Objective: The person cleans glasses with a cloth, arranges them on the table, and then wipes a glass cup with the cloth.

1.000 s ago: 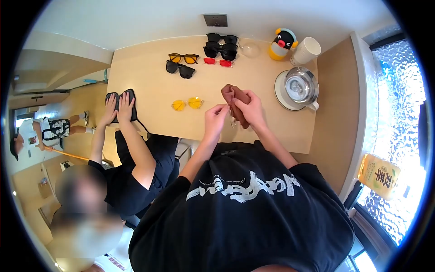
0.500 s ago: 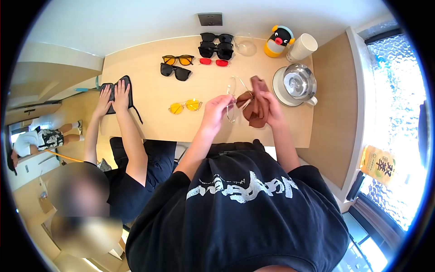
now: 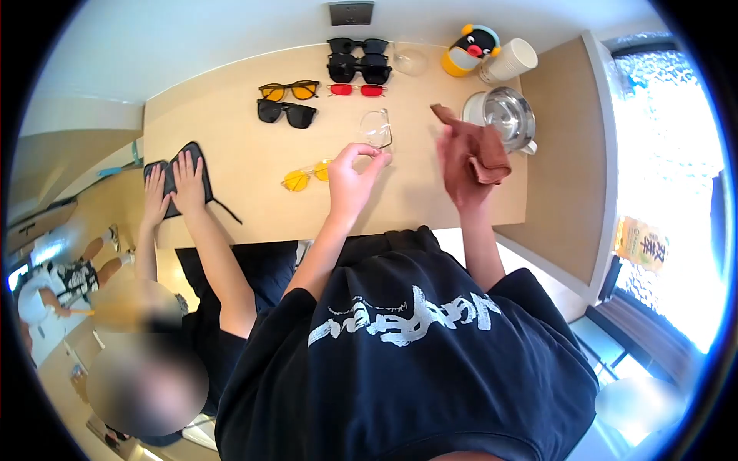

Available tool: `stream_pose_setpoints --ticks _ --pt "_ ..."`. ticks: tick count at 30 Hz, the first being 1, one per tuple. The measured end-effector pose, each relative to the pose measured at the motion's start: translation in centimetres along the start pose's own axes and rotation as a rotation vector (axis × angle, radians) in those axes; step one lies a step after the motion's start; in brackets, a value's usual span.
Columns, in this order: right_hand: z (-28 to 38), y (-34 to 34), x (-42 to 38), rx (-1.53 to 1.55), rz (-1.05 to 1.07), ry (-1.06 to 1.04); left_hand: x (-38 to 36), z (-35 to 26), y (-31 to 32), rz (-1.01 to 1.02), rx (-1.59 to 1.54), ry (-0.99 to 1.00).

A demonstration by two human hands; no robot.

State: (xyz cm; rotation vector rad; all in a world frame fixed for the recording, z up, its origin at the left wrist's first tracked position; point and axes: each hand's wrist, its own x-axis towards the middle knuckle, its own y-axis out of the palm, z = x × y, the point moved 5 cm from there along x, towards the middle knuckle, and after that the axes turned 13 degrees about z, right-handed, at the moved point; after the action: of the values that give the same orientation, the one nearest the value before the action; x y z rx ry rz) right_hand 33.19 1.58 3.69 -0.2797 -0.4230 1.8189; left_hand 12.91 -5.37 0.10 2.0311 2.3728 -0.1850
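Observation:
My left hand pinches a pair of clear glasses by its thin frame, above the middle of the table. Its fingertips are pressed together, and part of the frame is hidden by them. To the right, my right hand holds a crumpled brown cloth that covers much of the palm and fingers. The cloth is apart from the glasses and overlaps the view of the metal bowl. Yellow-lensed glasses lie just left of my left hand.
Black sunglasses, orange-lensed glasses and red-lensed glasses lie farther back, with several dark pairs behind. A penguin figure and white cups stand back right. At left, another person's hands rest on a black case.
My right hand has moved right with the cloth, away from the glasses. My left hand still holds the glasses, now turned with the lenses farther from me. The view has shifted slightly.

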Motion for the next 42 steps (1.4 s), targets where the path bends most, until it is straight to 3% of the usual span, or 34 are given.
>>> stream_pose_setpoints --ticks 1,2,3,4,5,6,8,10,12,13,18,20,21,23,28,30,34,42 --pt "-0.4 1.6 -0.3 0.600 0.070 0.004 0.1 -0.2 0.6 0.024 -0.015 0.001" --pt "-0.4 3.3 -0.7 1.202 0.136 -0.006 0.1 -1.4 1.2 0.018 0.210 0.152" --pt "-0.8 4.2 -1.6 1.166 -0.021 0.144 0.0 -2.6 1.9 0.008 0.435 0.309" --pt "-1.5 4.7 -2.6 1.127 -0.178 0.290 0.1 -2.7 2.4 0.026 0.422 0.318" --pt "-1.1 6.2 -2.3 1.124 0.123 0.282 0.1 -3.1 2.8 0.025 0.501 0.363" --pt "-0.9 6.1 -2.3 0.706 0.073 0.231 0.1 -3.5 3.2 0.023 0.580 0.410" --pt "-0.4 6.4 -2.8 0.573 -0.016 0.356 0.3 -4.0 3.5 0.031 0.611 0.462" --pt "-0.3 5.4 -2.9 0.537 -0.110 0.353 0.6 -3.8 4.0 0.077 0.669 0.503" --pt "-0.7 5.2 -2.8 0.510 0.104 0.448 0.9 -3.4 4.4 0.110 0.688 0.531" --pt "-1.3 5.5 -3.2 0.745 0.082 0.563 0.8 -3.6 4.8 0.147 0.697 0.562" --pt "-1.8 6.0 -3.7 0.955 0.081 0.635 0.1 -3.8 5.1 0.182 0.723 0.691" --pt "-2.2 6.5 -3.4 1.048 -0.036 0.651 0.5 -2.2 5.1 0.295 0.632 0.481" --pt "-3.1 6.3 -2.9 1.046 -0.037 0.648 0.6 -1.9 5.1 0.294 0.632 0.484" --pt "-4.9 7.1 -1.6 1.501 0.068 0.643 0.4 -1.5 5.5 0.375 0.829 0.523" --pt "-4.2 8.7 0.0 1.513 0.152 0.626 1.7 -2.1 3.9 0.325 0.897 0.543" --pt "-2.2 8.8 -0.6 1.240 0.221 0.653 1.6 -1.8 3.4 0.323 0.959 0.520" --pt "-2.5 8.8 -1.0 1.264 0.262 0.722 1.3 -2.3 3.0 0.257 0.910 0.626" --pt "-2.8 6.3 -0.9 1.301 0.149 0.655 0.4 -3.5 3.8 0.370 0.845 0.608"
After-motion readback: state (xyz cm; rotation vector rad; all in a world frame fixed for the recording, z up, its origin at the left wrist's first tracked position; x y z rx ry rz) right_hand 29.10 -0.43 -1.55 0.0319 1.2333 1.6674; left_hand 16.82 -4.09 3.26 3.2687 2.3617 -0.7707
